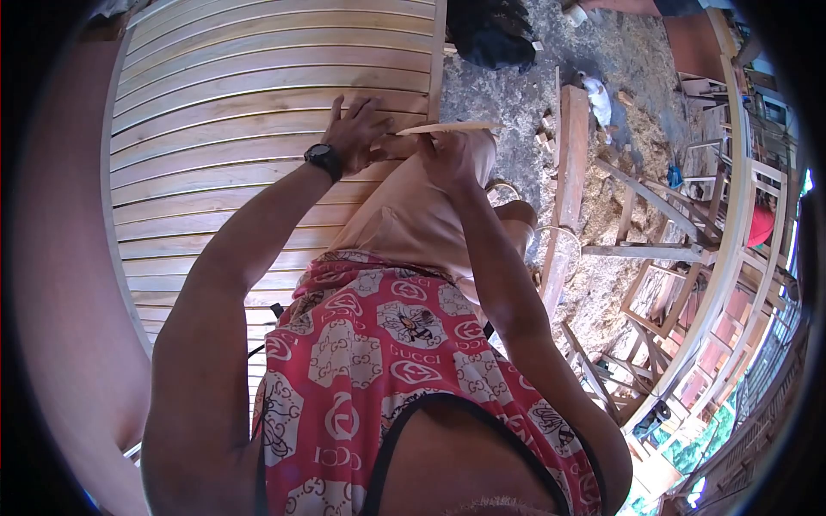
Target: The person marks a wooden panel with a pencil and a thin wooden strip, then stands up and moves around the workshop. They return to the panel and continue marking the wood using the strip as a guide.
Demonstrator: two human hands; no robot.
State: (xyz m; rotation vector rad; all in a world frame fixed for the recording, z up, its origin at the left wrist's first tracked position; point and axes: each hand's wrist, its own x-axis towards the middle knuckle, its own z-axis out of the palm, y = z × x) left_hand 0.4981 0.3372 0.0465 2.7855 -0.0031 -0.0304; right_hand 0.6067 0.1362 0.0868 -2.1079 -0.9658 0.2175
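Observation:
My left hand (354,138), with a dark watch (323,161) on its wrist, rests on the slatted wooden panel (275,99), its fingers spread. Close by on the right, my right hand (449,162) is closed on a thin, pale wooden strip (465,126). The strip lies nearly level above my knee, and its left tip points toward my left hand. Parts of my right fingers are hidden behind the hand and the strip.
A long wooden beam (570,163) lies on the shavings-covered floor (632,181) to the right. Beyond it stand wooden frames (661,297) and a long curved-looking rail (731,241). A black bundle (490,34) sits past the panel's far right edge.

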